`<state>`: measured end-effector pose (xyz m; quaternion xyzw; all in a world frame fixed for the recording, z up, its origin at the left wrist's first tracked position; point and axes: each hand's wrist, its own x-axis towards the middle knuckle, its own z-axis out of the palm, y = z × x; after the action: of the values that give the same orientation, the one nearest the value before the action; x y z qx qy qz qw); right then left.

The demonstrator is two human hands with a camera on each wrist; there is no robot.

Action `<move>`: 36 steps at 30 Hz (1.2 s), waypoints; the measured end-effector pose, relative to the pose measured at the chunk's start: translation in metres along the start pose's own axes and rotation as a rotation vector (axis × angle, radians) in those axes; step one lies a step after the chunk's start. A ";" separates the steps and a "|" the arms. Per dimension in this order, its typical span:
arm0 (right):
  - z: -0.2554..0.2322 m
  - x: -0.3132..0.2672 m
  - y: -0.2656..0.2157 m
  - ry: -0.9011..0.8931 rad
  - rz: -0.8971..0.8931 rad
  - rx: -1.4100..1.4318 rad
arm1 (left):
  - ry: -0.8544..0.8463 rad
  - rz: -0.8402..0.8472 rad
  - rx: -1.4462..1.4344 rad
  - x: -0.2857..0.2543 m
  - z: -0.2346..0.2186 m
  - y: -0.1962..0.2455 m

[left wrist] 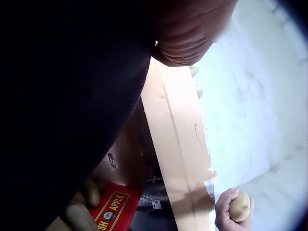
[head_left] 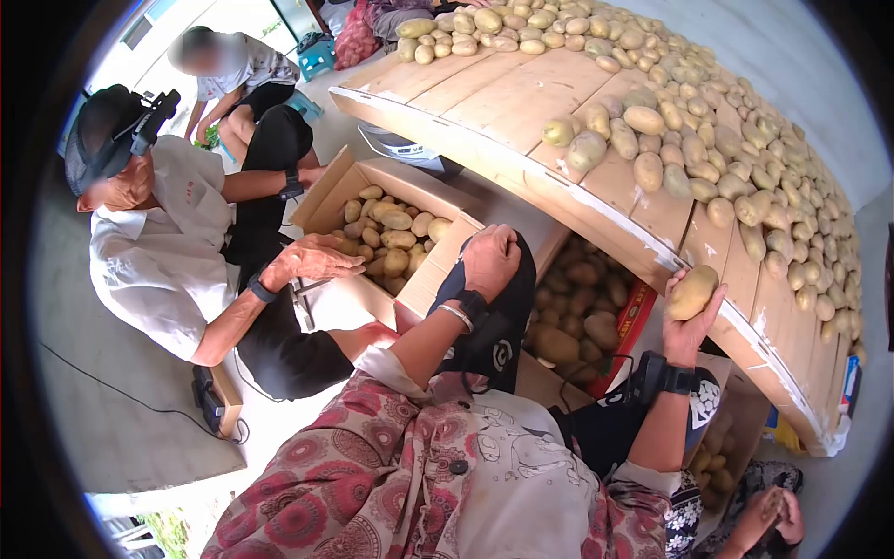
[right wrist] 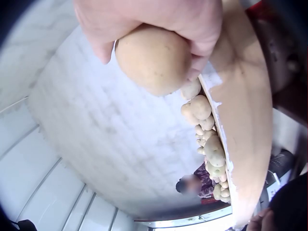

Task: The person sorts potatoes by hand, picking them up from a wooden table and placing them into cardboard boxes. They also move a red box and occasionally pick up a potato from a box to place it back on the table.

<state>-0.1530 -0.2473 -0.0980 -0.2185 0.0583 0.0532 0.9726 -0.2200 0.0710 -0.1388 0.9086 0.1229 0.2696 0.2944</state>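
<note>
My right hand (head_left: 687,321) holds a large potato (head_left: 693,293) just off the table's front edge. In the right wrist view the fingers (right wrist: 204,29) wrap the sides of that potato (right wrist: 154,60), and its lower end shows bare. My left hand (head_left: 491,264) rests on my raised knee, fingers loosely curled, with nothing seen in it. Many loose potatoes (head_left: 694,149) lie spread on the wooden table (head_left: 475,93). Beneath the table edge, between my knees, stands a box of potatoes (head_left: 582,293) with a red side (head_left: 638,321).
Left of my knee, a cardboard box (head_left: 438,275) holds potatoes, and a seated person's hand (head_left: 321,258) hovers over it. Another person (head_left: 237,74) sits farther back. At lower right are someone's hands (head_left: 768,522) and more potatoes (head_left: 715,466). A cable (head_left: 121,387) crosses the floor.
</note>
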 end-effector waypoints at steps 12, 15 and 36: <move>-0.001 -0.004 -0.012 -0.126 0.015 0.010 | -0.093 0.061 0.004 -0.014 0.030 -0.006; -0.001 0.001 -0.008 0.103 -0.122 -0.088 | -0.223 -0.156 -0.092 -0.012 0.034 -0.006; 0.026 -0.028 0.001 -0.293 0.175 -0.108 | -0.993 -0.880 -1.378 -0.016 0.007 0.095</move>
<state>-0.1781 -0.2372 -0.0718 -0.2545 -0.0681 0.1719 0.9492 -0.2232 -0.0135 -0.0929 0.4189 0.1287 -0.2684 0.8579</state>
